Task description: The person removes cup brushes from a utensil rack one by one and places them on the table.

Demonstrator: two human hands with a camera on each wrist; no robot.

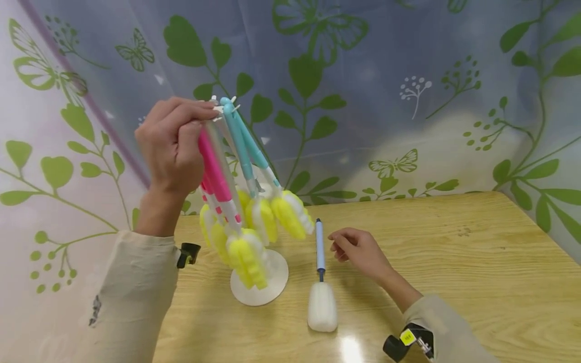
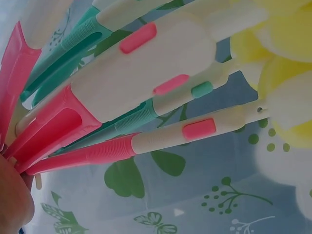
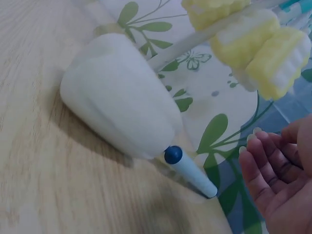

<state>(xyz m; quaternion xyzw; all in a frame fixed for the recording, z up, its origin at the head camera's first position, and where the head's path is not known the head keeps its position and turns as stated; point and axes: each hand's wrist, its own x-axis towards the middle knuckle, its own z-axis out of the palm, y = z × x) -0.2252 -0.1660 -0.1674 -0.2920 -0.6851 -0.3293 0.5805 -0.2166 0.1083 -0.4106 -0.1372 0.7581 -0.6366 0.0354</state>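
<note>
My left hand [image 1: 170,141] is at the top of a white stand hung with several sponge cup brushes, its fingers pinching the upper end of a pink-handled sponge brush [image 1: 217,171]. Pink handle ends meet at the fingertips in the left wrist view. Turquoise-handled sponge brushes [image 1: 240,146] hang beside it, yellow-and-white heads [image 1: 247,257] downward. The stand's round white base [image 1: 277,287] is on the table. On the right, my right hand [image 1: 363,252] hovers with loosely curled fingers and nothing in them. Left of it lies a brush with a white sponge head [image 1: 323,307] and pale blue handle [image 1: 320,247].
The wooden table [image 1: 454,262] reaches back to a curtain [image 1: 386,91] printed with leaves and butterflies. A camera mount [image 1: 410,343] sits on the right wrist, another [image 1: 188,255] on the left.
</note>
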